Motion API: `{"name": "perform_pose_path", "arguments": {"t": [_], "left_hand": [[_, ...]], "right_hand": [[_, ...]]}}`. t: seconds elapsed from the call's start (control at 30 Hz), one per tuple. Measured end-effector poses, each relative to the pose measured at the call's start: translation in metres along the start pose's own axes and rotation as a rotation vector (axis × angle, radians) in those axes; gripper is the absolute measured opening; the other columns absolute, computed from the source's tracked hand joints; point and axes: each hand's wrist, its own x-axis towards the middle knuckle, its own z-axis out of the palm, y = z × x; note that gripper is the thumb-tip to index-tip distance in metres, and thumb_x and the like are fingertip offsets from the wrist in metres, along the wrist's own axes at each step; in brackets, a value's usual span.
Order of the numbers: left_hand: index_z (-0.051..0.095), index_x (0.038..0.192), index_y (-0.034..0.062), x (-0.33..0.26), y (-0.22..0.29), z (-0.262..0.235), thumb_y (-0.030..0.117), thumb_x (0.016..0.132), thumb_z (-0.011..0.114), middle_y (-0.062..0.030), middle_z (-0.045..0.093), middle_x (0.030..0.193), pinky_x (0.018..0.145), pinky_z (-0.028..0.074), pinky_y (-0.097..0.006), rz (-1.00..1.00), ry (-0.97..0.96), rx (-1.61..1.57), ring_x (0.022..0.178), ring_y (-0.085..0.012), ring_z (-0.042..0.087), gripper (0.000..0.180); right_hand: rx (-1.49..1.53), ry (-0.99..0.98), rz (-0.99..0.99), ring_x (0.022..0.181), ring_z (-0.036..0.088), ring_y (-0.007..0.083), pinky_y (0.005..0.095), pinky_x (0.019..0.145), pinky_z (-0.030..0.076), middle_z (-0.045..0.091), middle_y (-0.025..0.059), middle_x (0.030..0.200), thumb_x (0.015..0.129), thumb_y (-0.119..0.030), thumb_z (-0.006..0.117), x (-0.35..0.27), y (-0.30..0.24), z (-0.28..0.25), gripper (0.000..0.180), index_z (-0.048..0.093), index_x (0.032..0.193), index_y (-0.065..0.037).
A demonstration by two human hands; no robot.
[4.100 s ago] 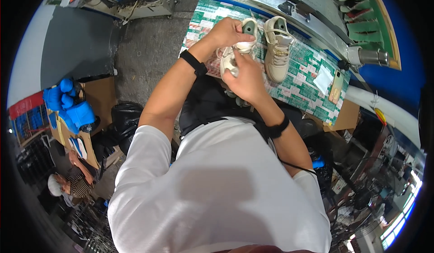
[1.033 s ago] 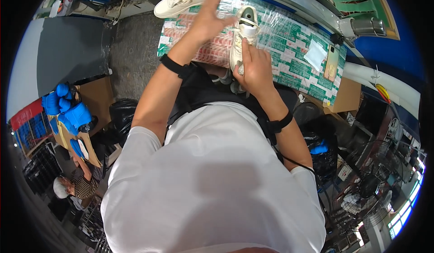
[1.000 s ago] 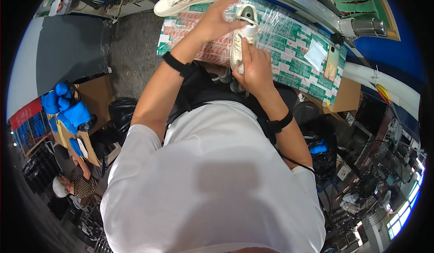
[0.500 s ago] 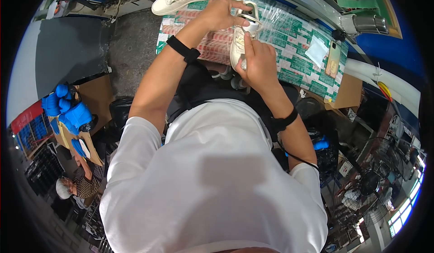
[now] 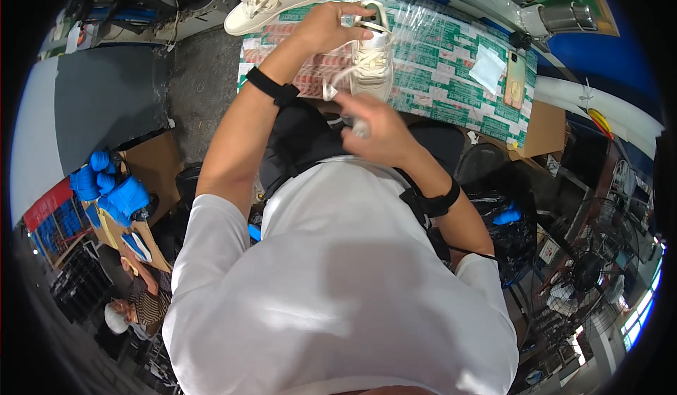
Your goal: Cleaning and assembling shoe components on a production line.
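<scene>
Left hand [image 5: 326, 29] on cream shoe [image 5: 371, 69]; patterned tabletop [image 5: 441, 77], grey floor [image 5: 201, 70] beside.

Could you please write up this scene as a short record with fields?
left hand: at the collar of a cream lace-up sneaker, thumb and finger apart; firmness of hold unclear
right hand: blurred, holding a small greyish item
loose lace: looped out left of that sneaker, close to the right hand; contact unclear
second cream sneaker: far left corner of the table, toe pointing left
table: green-and-white patterned covering
right end of table: white sheet beside a smartphone
</scene>
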Motion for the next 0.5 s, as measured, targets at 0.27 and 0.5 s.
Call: {"name": "perform_pose_path", "arguments": {"t": [0.27,0.5], "left_hand": [[0.073,0.145,0.012,0.001,0.033,0.019,0.033,0.089,0.097,-0.0152,0.068,0.151,0.116,0.052,-0.04,0.022,-0.002,-0.036,0.141,-0.0305,0.064,0.064],[0.073,0.144,0.0115,-0.004,0.001,0.024,0.025,0.093,0.094,-0.0107,0.069,0.149,0.12,0.047,-0.04,0.061,0.019,-0.352,0.146,-0.0254,0.059,0.057]], "right_hand": [[-0.811,0.437,-0.147,0.1,0.064,0.0352,0.0497,0.093,0.048,0.063,0.0165,0.109,0.081,-0.023,0.078,0.0,0.046,-0.046,0.077,0.06,0.149,0.008],[-0.781,0.313,-0.048,0.101,0.065,0.0368,0.0499,0.094,0.049,0.064,0.0183,0.11,0.081,-0.022,0.078,-0.038,0.008,-0.052,0.076,0.06,0.148,0.009]]}}
